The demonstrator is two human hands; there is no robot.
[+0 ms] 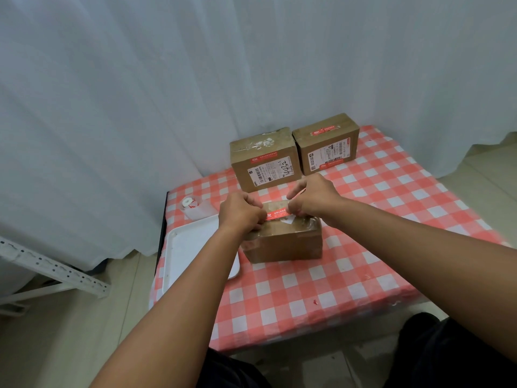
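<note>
A small brown cardboard parcel wrapped in clear tape sits on the red-and-white checked table. A red strip of tape runs across its top. My left hand grips the parcel's left top edge with curled fingers. My right hand pinches the red tape at the right top edge, and a lifted end of tape shows above its fingers. How far the tape has come off is hidden by my hands.
Two more taped parcels with shipping labels stand at the table's back, one on the left and one on the right. A white tray lies left of the parcel, a tape roll behind it. A white metal rack stands on the floor at left.
</note>
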